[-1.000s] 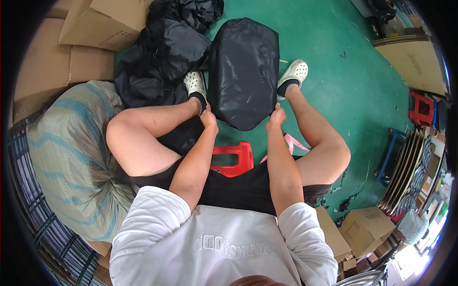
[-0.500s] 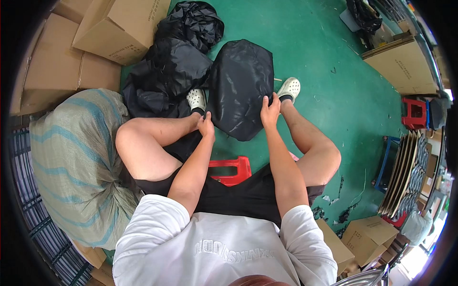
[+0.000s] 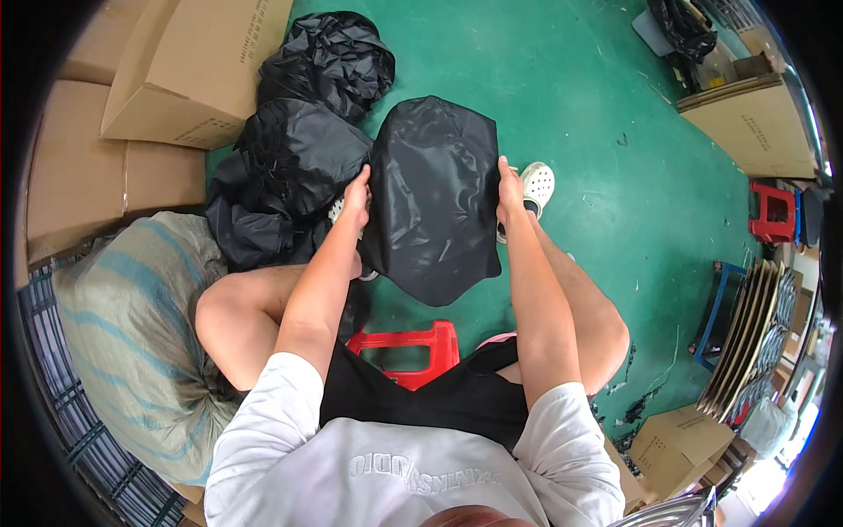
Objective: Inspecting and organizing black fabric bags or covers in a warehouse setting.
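Between my feet is a black, smooth, slightly shiny fabric piece (image 3: 436,193), roughly oblong with a pointed lower edge. I cannot tell whether it is a stack of sheets or a filled cover. My left hand (image 3: 356,198) grips its left edge, the thumb along the side. My right hand (image 3: 510,189) grips the right edge, with its fingers mostly hidden beneath. To the left lies a heap of crumpled black fabric (image 3: 303,149), close to my left hand. A black plastic bag (image 3: 329,61) bulges behind that heap.
A red plastic stool (image 3: 443,351) stands between my thighs. Brown cartons (image 3: 180,79) and a striped woven sack (image 3: 132,307) fill the left side. On the right are flat cardboard (image 3: 751,123), another red stool (image 3: 773,213), stacked boards (image 3: 746,325) and an open carton (image 3: 676,443).
Both hands have moved forward along the sides of the black fabric piece. The piece now sits slightly nearer to me and looks broader. My head view has shifted a little.
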{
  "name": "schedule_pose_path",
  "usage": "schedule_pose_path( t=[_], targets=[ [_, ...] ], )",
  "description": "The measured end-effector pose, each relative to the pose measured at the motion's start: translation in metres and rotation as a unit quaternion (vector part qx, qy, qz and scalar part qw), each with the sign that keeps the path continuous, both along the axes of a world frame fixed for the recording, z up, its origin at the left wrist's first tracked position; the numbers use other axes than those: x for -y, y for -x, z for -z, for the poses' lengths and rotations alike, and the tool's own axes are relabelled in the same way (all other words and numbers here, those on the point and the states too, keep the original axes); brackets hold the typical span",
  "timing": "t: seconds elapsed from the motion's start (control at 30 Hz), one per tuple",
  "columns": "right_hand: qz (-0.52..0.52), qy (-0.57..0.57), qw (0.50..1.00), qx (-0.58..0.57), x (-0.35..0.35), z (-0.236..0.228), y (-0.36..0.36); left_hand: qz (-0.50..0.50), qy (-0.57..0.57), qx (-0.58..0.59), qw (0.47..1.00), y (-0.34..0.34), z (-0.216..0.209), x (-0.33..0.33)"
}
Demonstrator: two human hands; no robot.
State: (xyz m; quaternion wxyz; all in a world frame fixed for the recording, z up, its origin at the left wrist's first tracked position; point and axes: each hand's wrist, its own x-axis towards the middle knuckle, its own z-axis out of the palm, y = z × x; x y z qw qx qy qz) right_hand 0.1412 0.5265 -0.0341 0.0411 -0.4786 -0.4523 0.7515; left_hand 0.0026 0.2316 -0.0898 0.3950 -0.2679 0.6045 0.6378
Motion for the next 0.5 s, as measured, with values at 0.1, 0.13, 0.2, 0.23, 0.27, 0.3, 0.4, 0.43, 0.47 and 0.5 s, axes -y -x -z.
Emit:
schedule_pose_path(
  t=[0.1,0.13,0.2,0.23,0.27,0.3,0.4,0.43,0.47,0.5],
  targets=[
    [0.059,-0.005,0.994,0.092,-0.012,0.017,0.011,-0.109,-0.117,0.073,0.984,0.023,-0.006,-0.017],
    [0.049,-0.050,0.996,0.047,-0.019,0.031,0.009,-0.108,-0.117,0.076,0.984,0.031,-0.004,-0.021],
    [0.034,-0.087,0.996,0.004,-0.018,0.047,0.009,-0.104,-0.018,-0.019,0.994,0.041,-0.003,-0.019],
    [0.081,-0.086,0.993,0.007,-0.011,0.051,0.010,-0.180,0.065,-0.087,0.978,0.036,-0.012,-0.031],
    [0.129,-0.085,0.988,0.009,-0.005,0.053,0.010,-0.181,0.070,-0.083,0.978,0.035,-0.016,-0.029],
    [0.130,-0.085,0.988,0.012,-0.007,0.061,0.008,-0.172,-0.036,-0.109,0.978,0.035,-0.021,-0.029],
    [0.123,-0.086,0.987,0.054,-0.013,0.081,0.003,-0.169,-0.152,-0.130,0.965,0.041,-0.027,-0.030],
    [0.106,-0.067,0.992,0.021,-0.015,0.084,0.003,-0.128,-0.120,-0.145,0.974,0.045,-0.023,-0.026],
    [0.089,-0.050,0.995,-0.011,-0.018,0.087,0.002,-0.086,-0.089,-0.159,0.980,0.048,-0.020,-0.022],
    [0.069,-0.051,0.996,0.005,-0.019,0.086,0.004,-0.086,-0.090,-0.158,0.980,0.049,-0.018,-0.020]
  ],
)
